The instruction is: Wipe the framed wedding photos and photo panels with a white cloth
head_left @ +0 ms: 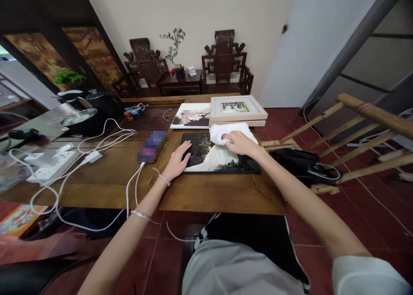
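Observation:
A dark photo panel (206, 162) with a pale flowing dress printed on it lies flat near the front edge of the wooden table (209, 196). My left hand (177, 161) rests on the panel's left edge, fingers stretched out flat and holding nothing. My right hand (240, 143) grips a folded white cloth (226, 130) against the upper right part of the panel. The cloth covers that part of the picture. Some of my right fingertips are hidden in the cloth's folds.
Beyond the panel lie a light-framed picture stack (238, 109) and a white-edged photo print (190, 115). Left of my left hand is a phone (151, 148) on a white cable. A power strip (56, 164), tangled cords and a black pot (80, 125) stand farther left. A bamboo chair (335, 144) is at right.

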Available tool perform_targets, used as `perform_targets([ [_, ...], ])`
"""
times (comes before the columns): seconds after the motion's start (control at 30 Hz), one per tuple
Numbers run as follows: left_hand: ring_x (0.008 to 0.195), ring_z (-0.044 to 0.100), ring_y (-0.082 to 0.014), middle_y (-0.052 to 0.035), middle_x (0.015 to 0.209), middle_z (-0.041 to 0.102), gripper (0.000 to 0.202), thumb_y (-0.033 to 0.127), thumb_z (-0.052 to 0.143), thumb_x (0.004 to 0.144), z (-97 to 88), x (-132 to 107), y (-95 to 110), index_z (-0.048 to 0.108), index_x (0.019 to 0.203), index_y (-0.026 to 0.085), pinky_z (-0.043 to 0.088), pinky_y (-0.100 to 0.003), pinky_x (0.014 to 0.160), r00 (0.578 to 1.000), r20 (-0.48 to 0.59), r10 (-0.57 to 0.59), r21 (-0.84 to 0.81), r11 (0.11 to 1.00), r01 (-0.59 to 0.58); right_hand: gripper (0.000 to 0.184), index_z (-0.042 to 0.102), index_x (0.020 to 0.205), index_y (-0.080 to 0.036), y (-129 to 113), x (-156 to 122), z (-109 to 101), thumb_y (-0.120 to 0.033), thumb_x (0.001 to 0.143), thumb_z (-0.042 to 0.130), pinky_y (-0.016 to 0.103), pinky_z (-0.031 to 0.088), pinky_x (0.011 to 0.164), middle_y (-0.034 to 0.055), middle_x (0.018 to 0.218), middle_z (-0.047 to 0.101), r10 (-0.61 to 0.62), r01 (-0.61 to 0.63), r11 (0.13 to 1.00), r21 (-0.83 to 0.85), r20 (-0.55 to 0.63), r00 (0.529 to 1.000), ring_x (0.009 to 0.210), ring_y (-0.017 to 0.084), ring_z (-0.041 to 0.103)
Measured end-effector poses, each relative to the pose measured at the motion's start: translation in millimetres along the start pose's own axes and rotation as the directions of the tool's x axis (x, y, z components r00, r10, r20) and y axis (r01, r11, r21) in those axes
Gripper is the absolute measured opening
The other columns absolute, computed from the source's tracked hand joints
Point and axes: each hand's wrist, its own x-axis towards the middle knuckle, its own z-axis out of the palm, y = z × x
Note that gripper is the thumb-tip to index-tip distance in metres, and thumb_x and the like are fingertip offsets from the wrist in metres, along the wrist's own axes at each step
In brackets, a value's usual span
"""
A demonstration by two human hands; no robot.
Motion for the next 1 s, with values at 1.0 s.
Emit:
perform_targets([
  [1.0,0.145,0.039,-0.0250,-0.0110,0.152,0.048,0.045,0.033,0.043,0.097,2.9,1,-2,0.056,0.138,0.019,0.030,-0.052,0.120,1.000,-0.005,0.005,0.003,1.000,-0.005,0.040,0.068,0.117,-0.017,-88,-88,21,-0.013,0.082,0.049,0.064,0.025,0.111,0.0174,0.137,0.060,-0.041,0.038,0.998,0.047,0.059,0.997,0.139,0.036,0.040],
])
